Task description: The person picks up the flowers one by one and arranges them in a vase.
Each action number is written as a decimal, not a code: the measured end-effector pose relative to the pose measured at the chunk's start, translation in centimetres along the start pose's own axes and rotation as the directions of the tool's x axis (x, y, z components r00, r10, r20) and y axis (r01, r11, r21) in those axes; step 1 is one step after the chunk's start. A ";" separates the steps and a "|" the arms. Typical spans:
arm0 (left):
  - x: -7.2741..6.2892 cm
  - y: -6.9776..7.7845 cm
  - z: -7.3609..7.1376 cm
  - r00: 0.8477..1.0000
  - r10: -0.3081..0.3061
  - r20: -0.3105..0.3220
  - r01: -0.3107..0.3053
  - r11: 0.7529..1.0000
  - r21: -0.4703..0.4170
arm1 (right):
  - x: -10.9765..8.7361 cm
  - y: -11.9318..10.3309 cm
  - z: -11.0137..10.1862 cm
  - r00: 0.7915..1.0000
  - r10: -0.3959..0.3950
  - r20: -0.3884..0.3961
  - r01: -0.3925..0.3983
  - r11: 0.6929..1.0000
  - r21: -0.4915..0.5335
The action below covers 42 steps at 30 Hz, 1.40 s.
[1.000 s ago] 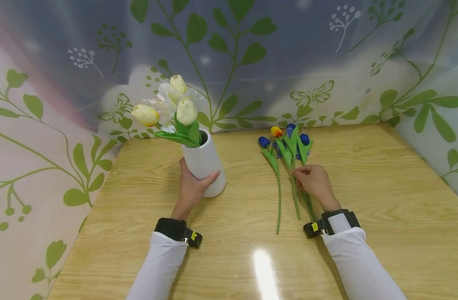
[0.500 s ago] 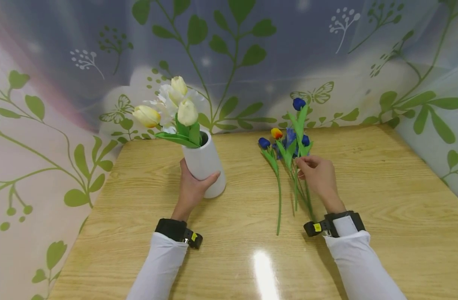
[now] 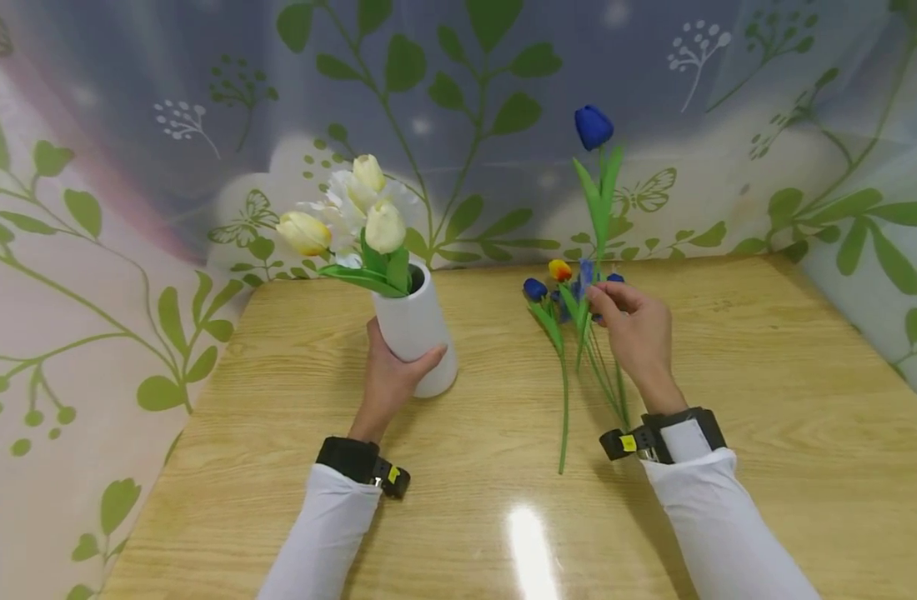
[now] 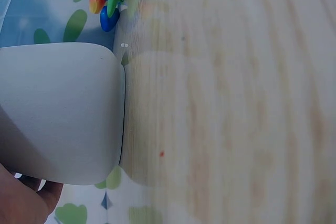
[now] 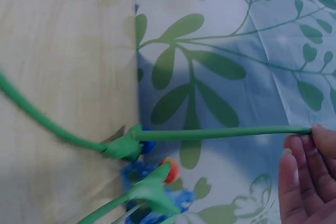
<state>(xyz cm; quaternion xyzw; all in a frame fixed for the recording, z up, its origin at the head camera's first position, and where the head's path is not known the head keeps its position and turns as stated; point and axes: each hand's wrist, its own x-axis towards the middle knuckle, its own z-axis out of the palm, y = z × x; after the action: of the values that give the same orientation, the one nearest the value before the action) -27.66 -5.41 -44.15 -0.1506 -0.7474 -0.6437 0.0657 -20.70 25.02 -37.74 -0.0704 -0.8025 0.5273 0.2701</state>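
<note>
My left hand [image 3: 393, 377] grips the lower part of a white vase [image 3: 412, 321] on the table, thumb across its front. Pale yellow tulips [image 3: 385, 227] and a white ruffled flower [image 3: 346, 204] stand in the vase and lean left. My right hand [image 3: 640, 333] pinches the stem of a blue tulip [image 3: 593, 127], held upright above the other flowers. In the right wrist view, its green stem [image 5: 226, 132] runs from thumb and finger. Beneath it lie another blue tulip [image 3: 535, 289], a red-yellow tulip [image 3: 559, 269] and blue ruffled petals [image 3: 584, 273], partly hidden by the hand.
A wooden table [image 3: 473, 467] carries everything, with a bright light reflection near its front. Behind and at both sides hangs a leaf-patterned curtain [image 3: 496, 183], close to the table's back edge.
My right hand has drawn the blue tulip up out of the flowers on the table, and its bloom now stands well above them. The left hand and vase stay in place.
</note>
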 end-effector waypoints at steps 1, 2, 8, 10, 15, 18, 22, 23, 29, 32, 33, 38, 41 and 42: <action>0.0 0.0 0.0 1.000 0.002 -0.002 -0.002 1.000 0.000 | 0.1 -0.3 0.1 1.000 -0.013 -0.008 0.013 1.000 0.005; 0.0 0.0 0.0 1.000 0.004 -0.002 -0.004 1.000 -0.001 | 0.3 -0.6 0.3 0.999 -0.035 -0.016 0.035 0.999 0.006; -0.1 -0.1 0.1 1.000 0.005 -0.006 -0.005 1.000 -0.002 | 1.0 -1.7 1.1 0.992 -0.110 -0.055 0.111 0.994 0.017; 0.0 -0.1 0.1 1.000 0.006 -0.003 -0.006 1.000 -0.003 | 1.2 -2.1 1.3 0.991 -0.117 -0.063 0.119 0.992 0.032; 0.1 -0.2 0.1 1.000 0.007 -0.001 -0.007 1.000 -0.003 | 1.2 -4.2 1.6 0.986 -0.147 -0.080 0.151 0.987 0.051; 0.0 -0.2 0.1 1.000 -0.003 0.000 0.003 1.000 -0.002 | 1.0 -6.1 1.7 0.977 -0.192 -0.097 0.201 0.976 0.084; 0.0 0.3 0.0 0.999 -0.031 0.006 0.031 0.999 0.007 | 1.4 -7.6 2.2 0.956 -0.266 -0.123 0.284 0.943 0.175; -0.1 0.7 0.0 0.999 -0.036 0.010 0.036 0.999 0.010 | 1.7 -7.7 2.5 0.953 -0.275 -0.130 0.297 0.933 0.203; -0.9 3.3 -0.2 0.999 -0.045 0.023 0.044 0.999 0.030 | 3.2 -8.5 4.4 0.921 -0.355 -0.161 0.389 0.854 0.345; -1.0 3.7 -0.3 0.998 -0.053 0.025 0.052 0.998 0.031 | 3.3 -9.7 5.3 0.897 -0.408 -0.169 0.441 0.803 0.402; -1.0 3.8 -0.3 0.998 -0.054 0.027 0.053 0.998 0.030 | 3.3 -10.2 5.6 0.888 -0.426 -0.174 0.459 0.783 0.420; -1.1 4.1 -0.2 0.998 -0.056 0.026 0.054 0.998 0.044 | 3.0 -12.2 7.1 0.854 -0.480 -0.199 0.509 0.693 0.510; -1.1 4.3 -0.2 0.998 -0.054 0.019 0.053 0.997 0.057 | 2.9 -13.0 8.0 0.837 -0.512 -0.192 0.528 0.666 0.527; -1.1 4.4 -0.2 0.998 -0.052 0.017 0.051 0.997 0.061 | 2.8 -13.1 8.2 0.836 -0.517 -0.185 0.528 0.666 0.526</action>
<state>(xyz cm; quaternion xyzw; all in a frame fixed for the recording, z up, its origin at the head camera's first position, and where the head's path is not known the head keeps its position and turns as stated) -25.26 -5.22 -40.31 -0.1352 -0.7708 -0.6208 0.0467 -24.99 13.83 -27.54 0.2390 -0.5962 0.6372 0.4260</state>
